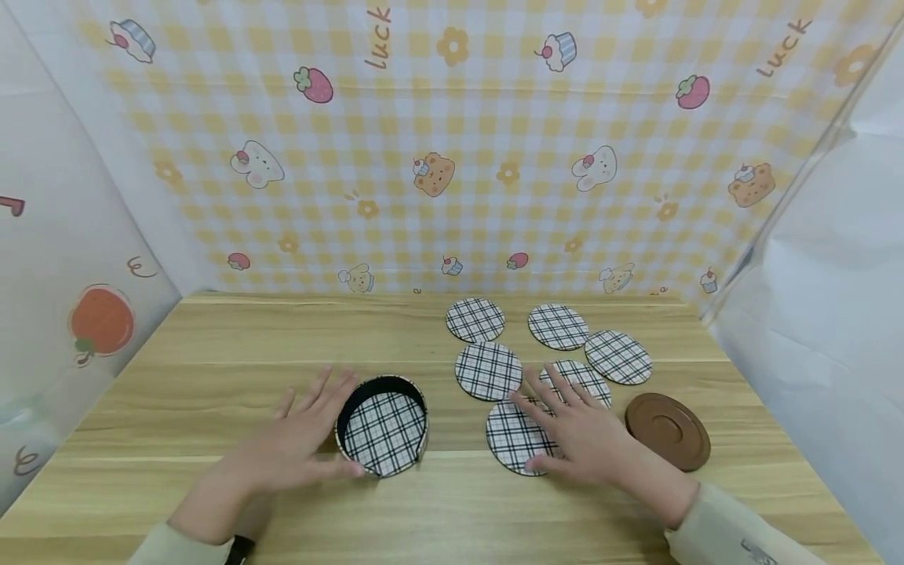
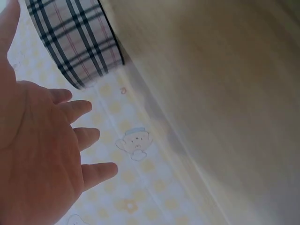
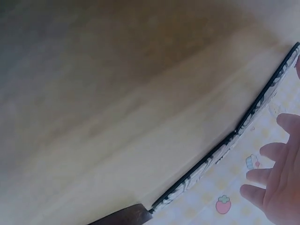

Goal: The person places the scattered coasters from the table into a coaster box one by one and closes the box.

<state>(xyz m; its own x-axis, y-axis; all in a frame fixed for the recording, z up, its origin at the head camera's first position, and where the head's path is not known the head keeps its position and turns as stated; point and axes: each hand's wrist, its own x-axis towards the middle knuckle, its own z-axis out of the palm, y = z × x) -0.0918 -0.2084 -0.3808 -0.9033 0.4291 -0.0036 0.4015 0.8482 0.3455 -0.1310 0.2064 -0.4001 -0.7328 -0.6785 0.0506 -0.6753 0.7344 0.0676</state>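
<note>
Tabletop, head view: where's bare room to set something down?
Bare: left of the left hand; behind the plaid holder up to the backdrop; a narrower gap between holder and loose coasters. Crowded: the right side, with six coasters, right hand and brown disc.

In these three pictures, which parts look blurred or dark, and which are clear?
Head view: bright, round black-and-white plaid coasters clear, left hand slightly soft. Left wrist view: pale plaid cylindrical holder fairly clear, light-brown wood-grain tabletop hazy and shaded. Right wrist view: same tabletop smeared, darkest toward upper left.
</note>
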